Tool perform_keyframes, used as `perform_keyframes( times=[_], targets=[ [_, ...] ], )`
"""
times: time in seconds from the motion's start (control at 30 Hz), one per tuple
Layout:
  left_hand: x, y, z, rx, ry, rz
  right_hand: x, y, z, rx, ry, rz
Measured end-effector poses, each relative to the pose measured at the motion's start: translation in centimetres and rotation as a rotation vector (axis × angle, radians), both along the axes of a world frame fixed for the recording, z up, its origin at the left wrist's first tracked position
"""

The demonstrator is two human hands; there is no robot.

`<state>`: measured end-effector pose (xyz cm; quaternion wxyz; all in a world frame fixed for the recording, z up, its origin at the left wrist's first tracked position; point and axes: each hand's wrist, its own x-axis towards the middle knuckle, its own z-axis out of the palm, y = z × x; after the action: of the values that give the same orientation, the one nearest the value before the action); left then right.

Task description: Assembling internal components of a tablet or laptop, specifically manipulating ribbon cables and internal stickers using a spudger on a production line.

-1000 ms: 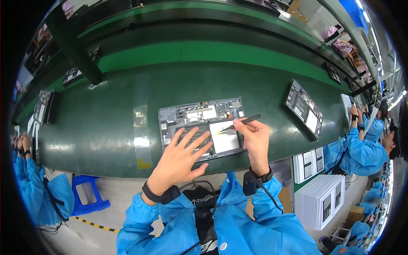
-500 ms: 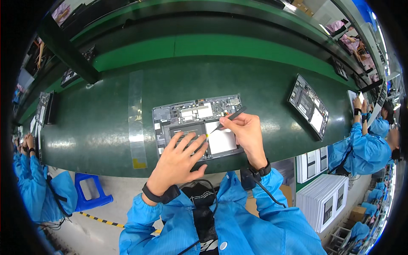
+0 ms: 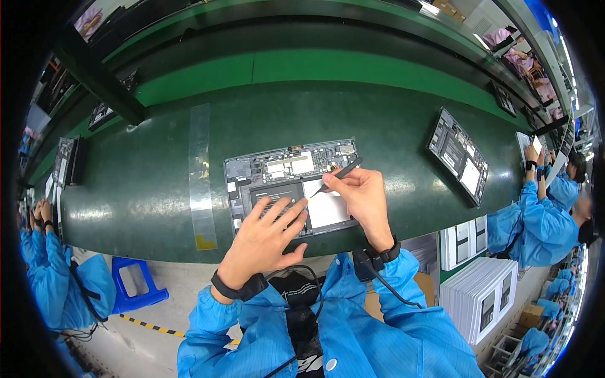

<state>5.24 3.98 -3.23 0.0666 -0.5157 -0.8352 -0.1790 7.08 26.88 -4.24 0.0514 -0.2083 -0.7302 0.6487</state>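
An opened flat electronic device (image 3: 239,171), like a tablet or thin laptop, lies on the bench before me, its circuit board (image 3: 328,157) along the far side. My left hand (image 3: 263,238) rests over the dark battery (image 3: 275,191), fingers spread, fingertips beside the battery's right edge. Black tweezers (image 3: 343,171) are pinched in my right hand (image 3: 365,200), above a silvery-white panel (image 3: 331,209). Their tip points down-left to the seam between panel and battery, close to my left fingertips. Whether the tip touches anything is too small to tell.
A similar opened device (image 3: 459,157) lies to the right on the green bench (image 3: 271,113). Clear tape (image 3: 200,157) crosses the bench at left. White stacked panels (image 3: 476,299) stand at lower right, a blue stool (image 3: 135,283) at lower left. People in blue work on both sides.
Both hands stay nearly in place, with only a slight shift of the right hand and tweezers to the left. A small yellow spot at the tweezers' tip shows less now.
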Motion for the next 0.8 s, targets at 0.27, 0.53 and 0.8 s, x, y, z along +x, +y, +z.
perform_keyframes(
  times=[0.27,0.53,0.8],
  targets=[
    [-0.7,1.5,0.5,-0.017,-0.055,-0.063,0.9,2.4,1.7,-0.127,0.157,-0.232],
    [0.5,0.7,1.4,-0.044,0.003,-0.034,2.9,1.9,-1.0,-0.212,0.245,-0.251],
    [1.8,0.5,2.0,0.104,-0.047,0.033,4.2,0.5,0.9,-0.236,0.160,-0.184]
  ],
)
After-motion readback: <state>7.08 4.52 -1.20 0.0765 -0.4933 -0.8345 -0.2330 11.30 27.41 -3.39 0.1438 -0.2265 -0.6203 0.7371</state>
